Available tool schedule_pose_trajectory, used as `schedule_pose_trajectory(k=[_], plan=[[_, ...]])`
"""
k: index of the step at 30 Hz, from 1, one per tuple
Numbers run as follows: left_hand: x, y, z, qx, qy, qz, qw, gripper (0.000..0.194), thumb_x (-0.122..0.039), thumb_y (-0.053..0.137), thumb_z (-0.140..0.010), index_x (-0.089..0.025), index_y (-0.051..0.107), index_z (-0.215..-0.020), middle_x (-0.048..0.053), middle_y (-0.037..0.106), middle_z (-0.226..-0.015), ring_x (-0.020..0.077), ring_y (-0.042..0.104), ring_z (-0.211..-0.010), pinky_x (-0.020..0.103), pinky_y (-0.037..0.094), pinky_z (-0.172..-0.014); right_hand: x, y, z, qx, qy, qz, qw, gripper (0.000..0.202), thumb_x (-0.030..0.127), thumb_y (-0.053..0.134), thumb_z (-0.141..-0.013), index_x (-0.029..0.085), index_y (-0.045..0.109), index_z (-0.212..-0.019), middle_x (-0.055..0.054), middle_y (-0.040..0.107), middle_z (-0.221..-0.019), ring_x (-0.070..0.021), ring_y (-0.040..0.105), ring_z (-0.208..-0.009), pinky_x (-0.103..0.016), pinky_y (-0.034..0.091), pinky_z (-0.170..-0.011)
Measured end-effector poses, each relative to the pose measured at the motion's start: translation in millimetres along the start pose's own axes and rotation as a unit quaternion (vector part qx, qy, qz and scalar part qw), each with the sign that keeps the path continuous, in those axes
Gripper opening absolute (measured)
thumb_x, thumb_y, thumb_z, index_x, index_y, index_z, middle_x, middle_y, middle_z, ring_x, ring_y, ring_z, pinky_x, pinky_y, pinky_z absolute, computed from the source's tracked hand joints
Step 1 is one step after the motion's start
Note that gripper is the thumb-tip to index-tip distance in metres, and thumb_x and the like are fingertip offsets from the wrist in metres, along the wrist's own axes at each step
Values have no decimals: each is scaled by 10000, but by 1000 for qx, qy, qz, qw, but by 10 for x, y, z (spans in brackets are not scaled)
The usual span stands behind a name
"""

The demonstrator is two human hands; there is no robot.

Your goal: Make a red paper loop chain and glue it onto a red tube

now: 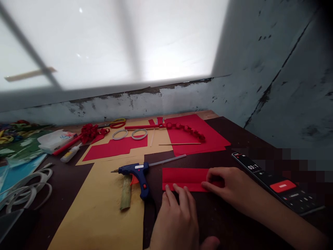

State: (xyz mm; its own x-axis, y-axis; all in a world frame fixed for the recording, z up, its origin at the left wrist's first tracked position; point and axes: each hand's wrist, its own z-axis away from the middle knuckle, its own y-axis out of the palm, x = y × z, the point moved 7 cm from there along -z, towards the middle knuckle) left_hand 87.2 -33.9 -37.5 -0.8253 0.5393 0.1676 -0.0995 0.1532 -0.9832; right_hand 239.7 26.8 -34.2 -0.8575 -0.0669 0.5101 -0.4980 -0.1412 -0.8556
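Observation:
A folded red paper strip (pixel 182 176) lies on the dark table in front of me, with a crease running along its length. My left hand (pixel 178 217) rests its fingertips on the near edge of the strip, fingers stretched and slightly apart. At the right end, my right hand (pixel 230 182) is curled, thumb and index finger closing on the paper. Left of the strip is a blue hot glue gun (pixel 135 169), a clear glue stick (pixel 169 160) poking out of its back. Its nozzle end lies over a greenish bamboo-like piece (pixel 126 194) on yellow paper (pixel 104 201).
A phone (pixel 273 184) lies to the right. Farther back are a red paper chain (pixel 186 127), a thin stick (pixel 179 143), two rings (pixel 139 134), scissors (pixel 117 123) and red sheets (pixel 215 139). At left are a small glue bottle (pixel 70 153) and a coiled white cable (pixel 24 191).

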Motion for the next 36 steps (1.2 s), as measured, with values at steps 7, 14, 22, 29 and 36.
schedule_pose_trajectory(k=[7,14,22,29,36], plan=[[11,-24,-138,80,84,30,993,838,-678,358,-894,8,573,-1325,283,630,-1206,414,600,-1097,517,511,-905,-86,-68,30,39,10,-36,999,235,433,603,-868,257,703,-750,16,721,-762,-170,654,-701,-271,414,-612],[17,28,-136,95,75,43,992,866,-722,319,-882,-62,505,-1411,255,602,-1220,399,581,-1072,525,510,-872,-122,-65,18,42,14,-44,998,219,421,611,-864,260,719,-762,18,728,-766,-173,664,-714,-272,427,-627],[38,40,-115,80,70,75,991,872,-776,326,-842,-258,298,-1543,246,594,-1238,431,553,-1139,562,510,-857,-117,-57,20,40,14,-43,998,230,422,603,-869,250,712,-761,7,729,-756,-176,664,-699,-275,431,-625],[35,3,-125,96,60,74,991,910,-759,356,-844,-156,343,-1526,246,588,-1257,410,553,-1120,563,511,-886,-126,-48,0,43,9,-43,998,223,424,611,-857,250,718,-767,2,732,-767,-179,666,-702,-271,435,-630],[51,18,-123,92,54,74,992,910,-767,337,-845,-166,341,-1528,236,576,-1272,413,544,-1141,559,500,-907,-104,-78,13,39,8,-45,998,216,409,613,-850,239,720,-770,-7,732,-762,-183,665,-693,-272,436,-622]])
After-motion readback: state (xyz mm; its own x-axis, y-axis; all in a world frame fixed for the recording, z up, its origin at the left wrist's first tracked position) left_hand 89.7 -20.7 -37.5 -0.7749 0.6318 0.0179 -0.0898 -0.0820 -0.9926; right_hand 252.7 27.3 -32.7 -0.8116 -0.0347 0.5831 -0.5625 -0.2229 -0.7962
